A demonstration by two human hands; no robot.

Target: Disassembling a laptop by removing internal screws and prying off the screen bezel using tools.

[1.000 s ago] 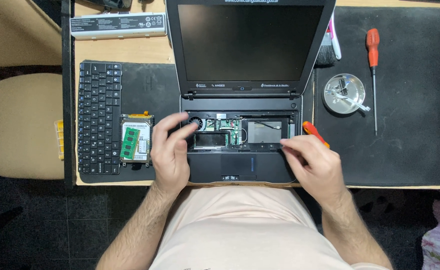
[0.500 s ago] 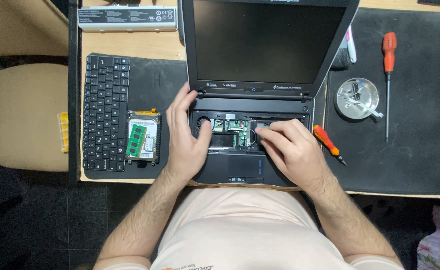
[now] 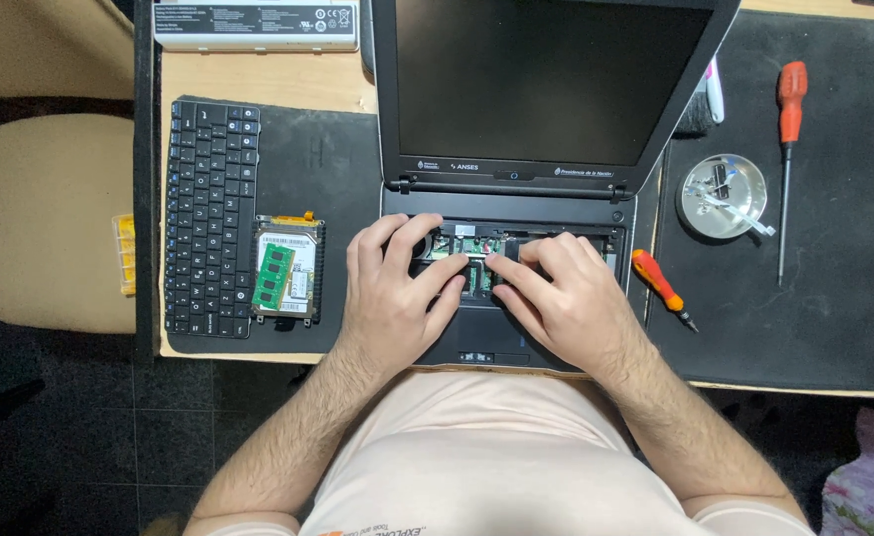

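left hand (image 3: 394, 290): centre of frame, fingers loosely spread on the opened laptop (image 3: 516, 189) base, thumb tip touching the green circuit board (image 3: 472, 260), gripping nothing
right hand (image 3: 564, 296): just beside it, index finger on the same board, fingers bent (hold unclear)
removed keyboard (image 3: 208, 218): left on table
hard drive (image 3: 286, 266): beside keyboard, green memory stick on top
short orange screwdriver (image 3: 661, 289): right of laptop

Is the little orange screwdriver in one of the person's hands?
No, the short orange screwdriver lies on the black mat, apart from the right hand, while both hands, the left hand too, rest on the opened laptop.
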